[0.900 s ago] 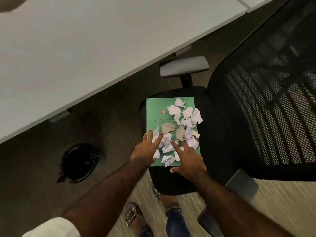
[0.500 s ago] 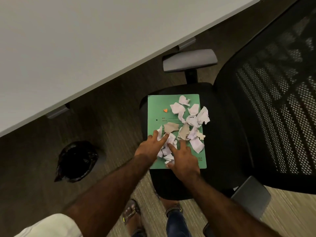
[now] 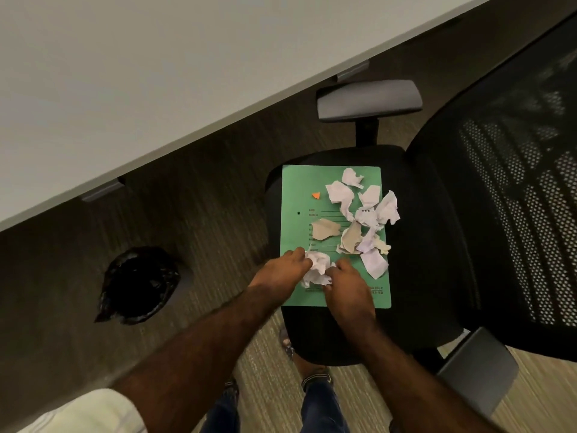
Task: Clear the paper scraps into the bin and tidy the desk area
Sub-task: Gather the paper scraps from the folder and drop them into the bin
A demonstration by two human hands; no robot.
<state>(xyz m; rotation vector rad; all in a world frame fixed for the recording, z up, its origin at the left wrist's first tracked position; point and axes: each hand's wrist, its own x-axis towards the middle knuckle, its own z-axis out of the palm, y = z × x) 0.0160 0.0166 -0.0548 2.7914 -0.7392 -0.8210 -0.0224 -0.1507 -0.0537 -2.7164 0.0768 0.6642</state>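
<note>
Left hand (image 3: 282, 270): your fingers curl in against the left side of a white crumpled wad (image 3: 318, 269), pressing it toward the other hand; the hand is partly closed, not flat.
Right hand (image 3: 349, 289): your fingers bend around the right and near side of the same wad; the two hands pinch it between them at the near left part of the folder.
Crumpled wad: white scraps bunched together, lying on the folder between your fingertips; whether it is lifted clear of the folder cannot be told.
Green folder (image 3: 299, 189): lies flat on the seat of the black chair (image 3: 415, 245), printed lines on its cover, its near edge just past your right hand.
Loose scraps (image 3: 363, 214): white, tan and pale lilac pieces spread over the far and right half of the folder, some overhanging its right edge; well apart from them, a small orange scrap (image 3: 316, 195) sits alone toward the far left.
Bin (image 3: 139, 285): round, lined with a black bag, standing on the floor to the left of the chair, near the edge of the desk.
Desk (image 3: 156, 73): pale top filling the far left of the view.
Armrests: one grey pad (image 3: 368, 101) far of the seat, one (image 3: 477, 370) near right.
</note>
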